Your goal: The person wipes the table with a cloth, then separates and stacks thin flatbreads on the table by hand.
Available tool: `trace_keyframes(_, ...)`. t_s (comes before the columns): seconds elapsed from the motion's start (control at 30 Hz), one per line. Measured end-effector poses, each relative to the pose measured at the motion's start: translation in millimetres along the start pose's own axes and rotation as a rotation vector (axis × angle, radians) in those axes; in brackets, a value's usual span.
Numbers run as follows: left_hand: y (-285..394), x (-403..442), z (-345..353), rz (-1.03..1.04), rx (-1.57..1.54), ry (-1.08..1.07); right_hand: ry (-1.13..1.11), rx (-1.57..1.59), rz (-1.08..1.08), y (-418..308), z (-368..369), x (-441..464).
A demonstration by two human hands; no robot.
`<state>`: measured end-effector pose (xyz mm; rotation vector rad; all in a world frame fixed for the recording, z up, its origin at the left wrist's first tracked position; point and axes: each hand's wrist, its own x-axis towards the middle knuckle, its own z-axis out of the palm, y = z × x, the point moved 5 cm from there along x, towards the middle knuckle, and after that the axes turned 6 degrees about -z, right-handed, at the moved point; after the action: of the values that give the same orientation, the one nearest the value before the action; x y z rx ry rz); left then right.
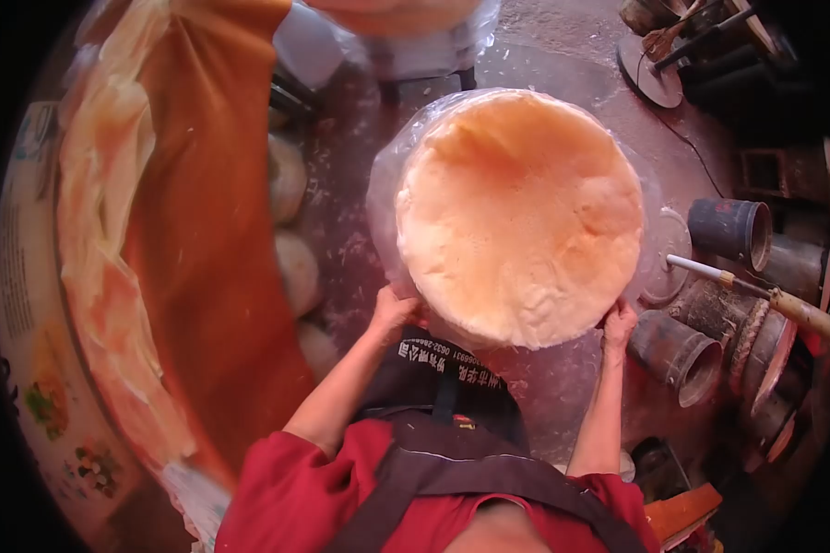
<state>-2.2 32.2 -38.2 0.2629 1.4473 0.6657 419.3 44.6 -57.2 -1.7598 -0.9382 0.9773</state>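
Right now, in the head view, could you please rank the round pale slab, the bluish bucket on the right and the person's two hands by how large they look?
1. Round pale slab
2. Bluish bucket
3. Left hand and right hand: too alike to rank.

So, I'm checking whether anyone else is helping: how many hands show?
2: the left hand at the near left side of the round pale bundle, the right hand at its near right side. No others show, though the bundle could hide some.
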Motion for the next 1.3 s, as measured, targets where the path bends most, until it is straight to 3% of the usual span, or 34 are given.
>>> trace_keyframes(0.07,13,-3,13,-0.079,-0.193,-0.215,0.111,-0.072,0.134,-29,-17,0)
trace_keyframes(0.1,29,-38,-8,-0.057,-0.115,-0.205,0.085,0.000,0.078,-36,-4,-19)
trace_keyframes(0.17,40,-64,0,-0.033,-0.381,-0.391,0.076,-0.068,0.006,-75,-33,-35)
trace_keyframes(0.23,62,-69,-16,0.130,-0.346,-0.308,0.103,-0.004,-0.037,-93,-17,-36)
trace_keyframes(0.3,67,-72,-24,0.309,-0.368,-0.028,0.151,0.089,-0.111,-103,-9,-31)
trace_keyframes(0.43,47,-95,-31,0.308,-0.391,0.100,0.184,0.082,-0.117,-124,-1,-39)
trace_keyframes(0.57,38,-134,-66,0.349,-0.187,0.248,0.210,-0.054,-0.414,-185,1,-46)
trace_keyframes(0.6,24,-134,-78,0.340,-0.207,0.224,0.166,-0.133,-0.469,-199,-2,-41)
trace_keyframes(0.63,41,-166,-83,0.465,0.156,0.382,0.160,-0.158,-0.455,-213,-1,-38)
trace_keyframes(0.77,51,-249,-120,0.598,0.196,0.389,-0.094,-0.053,-0.484,-238,17,-33)
trace_keyframes(0.87,39,-331,-173,0.920,0.526,0.781,-0.246,-0.123,-0.416,-242,68,-75)
trace_keyframes(0.93,13,-394,-226,0.963,0.584,1.252,-0.456,-0.148,-0.432,-218,109,-86)
trace_keyframes(0.97,2,-439,-254,0.900,0.606,1.490,-0.548,-0.163,-0.383,-212,131,-105)
trace_keyframes(1.0,-19,-479,-284,0.678,0.718,1.741,-0.630,-0.247,-0.387,-215,157,-136)
trace_keyframes(1.03,-37,-520,-309,0.718,0.720,2.012,-0.704,-0.336,-0.390,-219,183,-167)
trace_keyframes(1.07,-71,-562,-342,0.533,0.741,2.249,-0.792,-0.438,-0.495,-218,205,-188)
trace_keyframes(1.1,-127,-597,-388,-0.049,0.659,2.502,-0.973,-0.431,-0.629,-220,228,-211)
trace_keyframes(1.17,-164,-665,-405,-0.508,0.665,2.546,-1.126,-0.559,-0.700,-230,259,-259)
trace_keyframes(1.23,-200,-698,-417,-0.952,0.430,2.294,-1.173,-0.681,-0.906,-239,281,-293)
trace_keyframes(1.3,-236,-707,-433,-0.691,0.337,2.197,-1.218,-0.734,-1.012,-247,298,-323)
